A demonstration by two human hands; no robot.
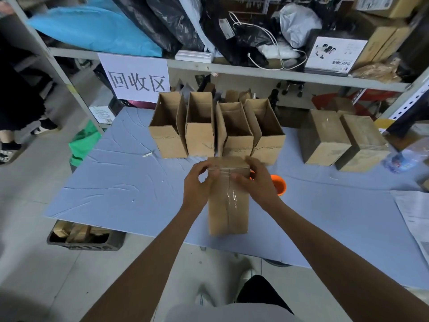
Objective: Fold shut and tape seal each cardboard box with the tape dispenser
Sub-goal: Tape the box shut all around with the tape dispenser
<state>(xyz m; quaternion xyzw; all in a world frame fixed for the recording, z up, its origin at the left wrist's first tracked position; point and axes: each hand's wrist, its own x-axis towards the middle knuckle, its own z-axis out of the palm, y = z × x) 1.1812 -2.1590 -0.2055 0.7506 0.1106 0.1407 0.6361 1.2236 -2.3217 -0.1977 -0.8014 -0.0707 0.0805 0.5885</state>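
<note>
A shut cardboard box stands near the front of the blue table, with clear tape running down its facing side over the seam. My left hand holds its upper left edge, thumb on the top rim. My right hand grips the upper right edge, fingers curled over the top. An orange tape dispenser peeks out behind my right hand. Several open boxes stand in a row behind. Two sealed boxes sit at the right.
The blue table has a sheet of paper at its right edge and a plastic bag beyond the sealed boxes. Shelving rises behind. A black crate of cardboard sits on the floor at left.
</note>
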